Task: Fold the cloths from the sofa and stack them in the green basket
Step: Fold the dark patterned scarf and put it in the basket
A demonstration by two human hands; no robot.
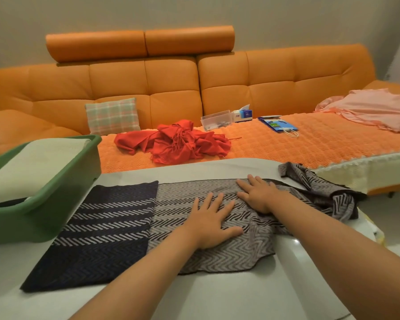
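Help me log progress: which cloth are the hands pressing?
The grey zigzag scarf, under left hand and right hand. Red scarf and pink cloth lie on the sofa, cream cloth in the green basket.

Your counter [194,168] leaves a bare strip beyond the patterned cloth [106,227] and open surface nearest you. The green basket [56,204] blocks the left side, just beside the cloth's far corner; the cloth's bunched end [321,188] crowds the counter's right edge.
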